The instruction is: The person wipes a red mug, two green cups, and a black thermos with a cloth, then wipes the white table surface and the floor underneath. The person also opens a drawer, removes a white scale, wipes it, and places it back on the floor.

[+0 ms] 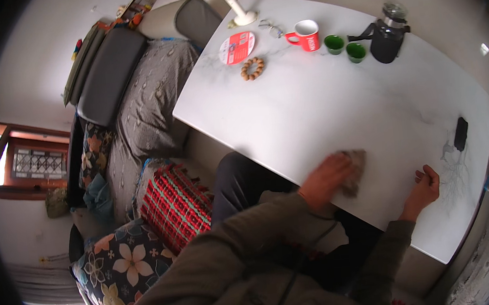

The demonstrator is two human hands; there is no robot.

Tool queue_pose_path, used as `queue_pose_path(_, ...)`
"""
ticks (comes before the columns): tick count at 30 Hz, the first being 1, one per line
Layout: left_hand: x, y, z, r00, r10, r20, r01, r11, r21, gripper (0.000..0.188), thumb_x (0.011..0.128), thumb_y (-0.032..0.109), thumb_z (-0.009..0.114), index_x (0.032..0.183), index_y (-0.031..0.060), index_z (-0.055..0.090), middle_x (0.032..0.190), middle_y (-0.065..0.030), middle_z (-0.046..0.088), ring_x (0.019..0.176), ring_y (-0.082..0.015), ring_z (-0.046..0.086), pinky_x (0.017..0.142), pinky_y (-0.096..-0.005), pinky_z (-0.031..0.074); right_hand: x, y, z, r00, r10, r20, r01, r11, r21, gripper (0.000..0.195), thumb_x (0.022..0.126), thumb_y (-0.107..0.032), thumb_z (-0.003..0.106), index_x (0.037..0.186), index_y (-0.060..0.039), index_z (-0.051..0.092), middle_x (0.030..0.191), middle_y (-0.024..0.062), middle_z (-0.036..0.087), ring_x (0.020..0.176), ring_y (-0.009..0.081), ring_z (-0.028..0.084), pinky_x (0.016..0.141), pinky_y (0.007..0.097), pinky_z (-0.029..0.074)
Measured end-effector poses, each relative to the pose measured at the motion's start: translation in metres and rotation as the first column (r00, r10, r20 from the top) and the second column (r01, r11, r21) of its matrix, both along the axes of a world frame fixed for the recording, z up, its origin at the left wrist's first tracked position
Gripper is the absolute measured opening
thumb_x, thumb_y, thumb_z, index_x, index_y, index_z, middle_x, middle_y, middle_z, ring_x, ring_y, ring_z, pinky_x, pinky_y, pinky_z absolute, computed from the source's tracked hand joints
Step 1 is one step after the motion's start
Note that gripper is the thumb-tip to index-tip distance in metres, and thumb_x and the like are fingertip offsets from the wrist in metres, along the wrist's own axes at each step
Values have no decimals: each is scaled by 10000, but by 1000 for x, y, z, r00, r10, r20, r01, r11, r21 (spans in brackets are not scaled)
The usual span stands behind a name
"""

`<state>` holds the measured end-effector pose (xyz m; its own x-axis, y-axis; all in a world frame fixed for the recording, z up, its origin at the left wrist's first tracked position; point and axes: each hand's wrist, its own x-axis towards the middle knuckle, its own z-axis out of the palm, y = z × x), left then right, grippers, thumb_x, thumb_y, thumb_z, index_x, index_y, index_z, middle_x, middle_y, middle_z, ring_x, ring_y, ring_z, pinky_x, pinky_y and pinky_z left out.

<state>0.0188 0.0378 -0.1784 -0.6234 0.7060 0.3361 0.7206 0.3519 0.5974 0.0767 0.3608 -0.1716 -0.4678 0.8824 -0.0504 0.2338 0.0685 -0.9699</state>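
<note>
My left hand point(330, 179), blurred, lies over a grey-brown cloth point(356, 172) on the white marbled table point(293, 108), near its front edge. Some of the cloth shows beyond the fingers. To the right, my right hand point(423, 190) is at the tabletop with its fingers loosely curled and nothing visible in it; whether it touches the surface cannot be told. A small black object point(461, 134) lies beyond it near the right end.
Along the far side stand a red mug point(307, 36), two green cups point(345, 48), a glass-lidded black press pot point(388, 35) and a white stand point(244, 18). Eyeglasses point(271, 28), a round red-and-white disc point(238, 47) and a beaded bracelet point(253, 68) lie far left. A sofa point(147, 104) is left.
</note>
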Motion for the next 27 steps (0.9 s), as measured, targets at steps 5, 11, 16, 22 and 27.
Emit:
queue_pose_path(5,-74,-144,9,880,469,-72,-466,828,-312,552,952,5,610,1495,80,545,1589,-196,496,1530,-352,405,1284,-534,273,-2,-4,3,999,27,37,-28,999,37,259,1004,-7,502,1100,-3,742,1028,87,755,869,187,721,791,323,563)
queue_pose_path(11,-134,-305,-7,635,745,-206,-742,513,-432,543,998,91,556,1539,123,525,1587,-151,523,1499,-314,449,1274,-478,300,-12,-18,5,997,51,54,-52,999,10,260,998,-6,502,1087,6,746,1019,93,754,848,182,711,762,310,554)
queue_pose_path(16,-141,-338,15,349,927,-136,-780,207,-591,552,992,118,560,1542,87,518,1591,-179,509,1483,-367,452,1245,-443,361,10,-19,-8,990,122,73,-131,983,133,255,990,-6,505,1087,14,740,1026,97,745,844,181,705,749,303,554)
queue_pose_path(22,-98,-195,-27,754,653,-67,-628,688,-364,577,962,89,574,1532,25,501,1625,-236,445,1554,-372,343,1323,-476,164,78,-64,29,982,184,-52,-179,980,85,254,995,20,492,1088,2,728,1018,84,733,863,185,723,738,310,569)
queue_pose_path(27,-31,-80,1,915,403,-35,-400,888,-225,565,927,23,665,1481,22,553,1569,-260,493,1515,-417,393,1283,-519,263,121,-116,84,965,225,-135,-205,967,150,230,994,43,509,1062,1,725,987,80,738,853,177,728,739,310,579)
